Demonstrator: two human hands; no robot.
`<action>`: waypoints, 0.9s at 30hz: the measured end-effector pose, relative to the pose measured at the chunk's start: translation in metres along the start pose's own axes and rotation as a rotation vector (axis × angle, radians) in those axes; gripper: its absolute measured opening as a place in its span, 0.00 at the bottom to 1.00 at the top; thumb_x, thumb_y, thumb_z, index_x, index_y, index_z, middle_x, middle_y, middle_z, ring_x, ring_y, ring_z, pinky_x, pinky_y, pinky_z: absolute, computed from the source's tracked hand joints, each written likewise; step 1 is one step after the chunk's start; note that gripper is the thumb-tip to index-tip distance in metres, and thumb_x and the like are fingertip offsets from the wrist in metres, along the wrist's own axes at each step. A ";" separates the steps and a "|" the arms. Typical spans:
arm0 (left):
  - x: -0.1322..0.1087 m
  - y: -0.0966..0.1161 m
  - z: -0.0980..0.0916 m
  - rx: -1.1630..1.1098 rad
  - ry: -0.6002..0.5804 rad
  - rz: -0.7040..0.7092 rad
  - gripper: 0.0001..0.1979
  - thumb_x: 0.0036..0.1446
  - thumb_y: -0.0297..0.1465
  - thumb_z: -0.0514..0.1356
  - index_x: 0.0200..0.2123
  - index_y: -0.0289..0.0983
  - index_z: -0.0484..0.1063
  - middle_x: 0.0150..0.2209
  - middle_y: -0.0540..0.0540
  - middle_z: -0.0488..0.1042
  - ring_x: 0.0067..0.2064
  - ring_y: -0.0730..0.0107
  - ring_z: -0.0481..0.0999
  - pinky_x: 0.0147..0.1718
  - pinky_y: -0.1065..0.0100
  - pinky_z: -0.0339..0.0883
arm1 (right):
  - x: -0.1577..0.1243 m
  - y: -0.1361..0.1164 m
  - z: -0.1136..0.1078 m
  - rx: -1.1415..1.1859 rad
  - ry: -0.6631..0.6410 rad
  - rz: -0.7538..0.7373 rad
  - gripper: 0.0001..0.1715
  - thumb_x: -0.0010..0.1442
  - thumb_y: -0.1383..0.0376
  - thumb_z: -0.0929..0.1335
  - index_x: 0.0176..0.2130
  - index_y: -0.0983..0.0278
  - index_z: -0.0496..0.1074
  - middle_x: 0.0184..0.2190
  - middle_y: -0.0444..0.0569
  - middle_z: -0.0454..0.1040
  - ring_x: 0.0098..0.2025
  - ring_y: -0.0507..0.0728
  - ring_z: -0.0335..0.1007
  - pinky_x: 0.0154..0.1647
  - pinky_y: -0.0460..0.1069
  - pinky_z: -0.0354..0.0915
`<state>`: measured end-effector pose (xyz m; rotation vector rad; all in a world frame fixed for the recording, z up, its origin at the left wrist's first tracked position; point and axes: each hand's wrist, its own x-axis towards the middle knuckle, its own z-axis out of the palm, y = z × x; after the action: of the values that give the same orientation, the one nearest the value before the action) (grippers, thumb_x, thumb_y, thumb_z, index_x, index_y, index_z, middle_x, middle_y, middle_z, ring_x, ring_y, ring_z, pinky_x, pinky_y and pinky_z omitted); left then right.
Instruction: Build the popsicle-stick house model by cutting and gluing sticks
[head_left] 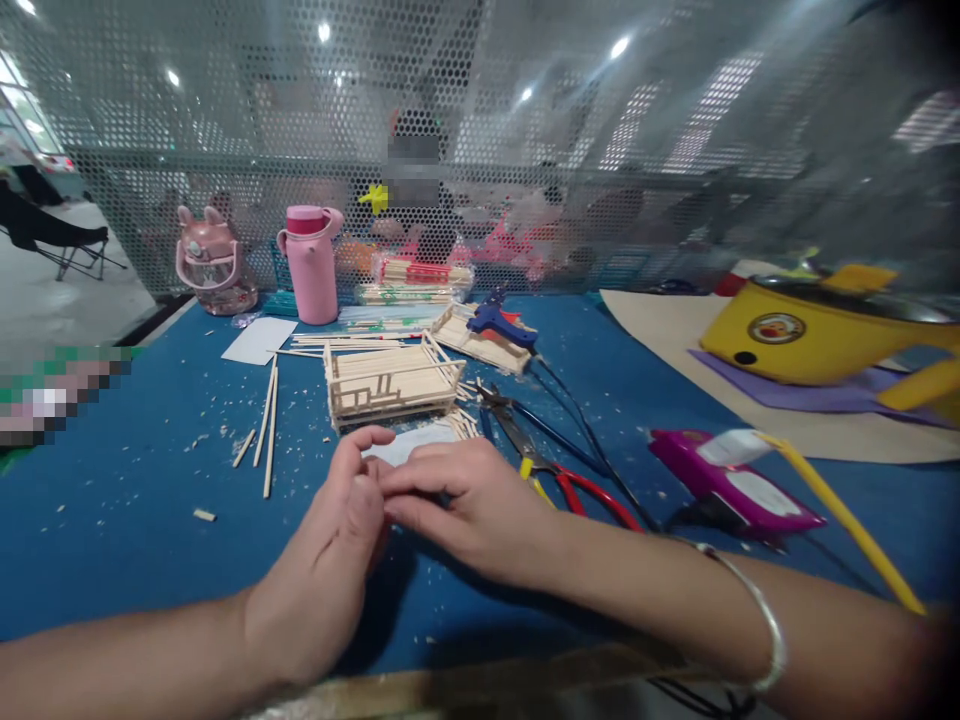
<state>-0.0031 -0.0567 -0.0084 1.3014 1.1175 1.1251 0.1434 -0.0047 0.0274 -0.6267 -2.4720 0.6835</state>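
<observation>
My left hand (330, 560) and my right hand (469, 505) meet over the near middle of the blue table. The left fingers are curled, its thumb bent inward. Thumb and fingers of my right hand pinch together against the left fingertips; whatever lies between them is hidden. Just beyond stands a small frame of glued wooden sticks (394, 385) with a slatted floor and railings. A white sheet (416, 438) lies partly behind my hands. To their right rest pliers with red handles (574, 485) and a blue-handled pair of cutters (551, 435).
A blue glue gun (499, 325) lies on another stick panel (457, 338). Loose sticks (270, 430) and shavings are scattered leftward. Behind stand a pink flask (313, 270) and a pink bottle (214, 275). On the right are a purple device (731, 485) and a yellow pot (810, 330).
</observation>
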 end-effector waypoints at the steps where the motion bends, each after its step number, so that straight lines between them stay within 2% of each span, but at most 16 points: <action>1: 0.000 0.001 0.002 -0.004 0.006 -0.004 0.28 0.53 0.52 0.39 0.51 0.42 0.51 0.26 0.50 0.60 0.21 0.76 0.55 0.16 0.73 0.53 | -0.001 0.000 0.002 0.006 0.003 -0.004 0.10 0.56 0.67 0.63 0.34 0.63 0.74 0.26 0.45 0.74 0.27 0.48 0.66 0.30 0.42 0.59; 6: 0.009 0.009 0.004 0.002 0.043 0.083 0.31 0.51 0.54 0.38 0.52 0.41 0.50 0.32 0.47 0.63 0.24 0.74 0.60 0.19 0.72 0.56 | -0.003 -0.002 0.004 0.107 0.049 0.111 0.10 0.55 0.67 0.64 0.35 0.64 0.74 0.25 0.44 0.73 0.24 0.48 0.64 0.27 0.42 0.58; 9: 0.009 0.009 0.009 0.062 0.033 0.124 0.32 0.52 0.54 0.38 0.53 0.41 0.49 0.36 0.44 0.64 0.29 0.70 0.63 0.23 0.70 0.59 | -0.004 -0.007 0.006 0.185 0.096 0.196 0.12 0.55 0.66 0.62 0.30 0.65 0.75 0.22 0.43 0.72 0.22 0.47 0.62 0.23 0.42 0.57; 14: 0.010 0.012 0.013 0.161 -0.008 0.225 0.25 0.57 0.46 0.39 0.54 0.40 0.50 0.38 0.43 0.66 0.34 0.67 0.65 0.29 0.67 0.63 | -0.007 -0.010 0.001 0.123 0.177 0.147 0.14 0.55 0.65 0.62 0.25 0.64 0.74 0.19 0.42 0.70 0.21 0.46 0.61 0.23 0.41 0.57; 17: 0.025 0.031 -0.001 0.384 0.007 0.309 0.23 0.54 0.41 0.50 0.51 0.39 0.55 0.38 0.44 0.67 0.35 0.68 0.66 0.32 0.68 0.63 | 0.000 0.002 -0.015 0.063 0.258 0.167 0.12 0.55 0.65 0.63 0.28 0.65 0.74 0.22 0.43 0.72 0.23 0.47 0.63 0.25 0.42 0.58; 19: 0.043 0.049 -0.016 0.576 0.173 0.411 0.21 0.51 0.38 0.55 0.48 0.37 0.60 0.39 0.44 0.67 0.38 0.67 0.67 0.34 0.68 0.62 | 0.009 0.017 -0.027 0.005 0.322 0.212 0.11 0.55 0.64 0.63 0.30 0.65 0.74 0.24 0.44 0.73 0.25 0.49 0.65 0.26 0.43 0.59; 21: 0.064 0.063 -0.029 0.735 0.221 0.464 0.20 0.50 0.36 0.55 0.47 0.36 0.62 0.40 0.44 0.68 0.40 0.66 0.67 0.36 0.67 0.62 | 0.019 0.035 -0.033 -0.068 0.330 0.211 0.10 0.53 0.64 0.64 0.30 0.64 0.74 0.25 0.44 0.74 0.27 0.49 0.66 0.28 0.43 0.59; 24: 0.090 0.070 -0.039 0.915 0.016 0.351 0.23 0.49 0.36 0.56 0.49 0.35 0.61 0.36 0.45 0.71 0.36 0.67 0.70 0.34 0.67 0.61 | 0.028 0.057 -0.031 -0.165 0.321 0.199 0.10 0.54 0.65 0.64 0.31 0.63 0.75 0.28 0.45 0.76 0.29 0.50 0.68 0.31 0.45 0.60; 27: 0.103 0.065 -0.037 1.006 -0.106 0.311 0.28 0.46 0.35 0.57 0.52 0.35 0.59 0.34 0.45 0.73 0.33 0.66 0.71 0.32 0.68 0.61 | 0.030 0.069 -0.021 -0.197 0.334 0.205 0.11 0.55 0.66 0.63 0.32 0.63 0.75 0.29 0.46 0.76 0.31 0.51 0.69 0.34 0.46 0.61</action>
<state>-0.0257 0.0479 0.0596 2.3376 1.5025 0.6661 0.1528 0.0716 0.0143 -0.9934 -2.1956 0.3725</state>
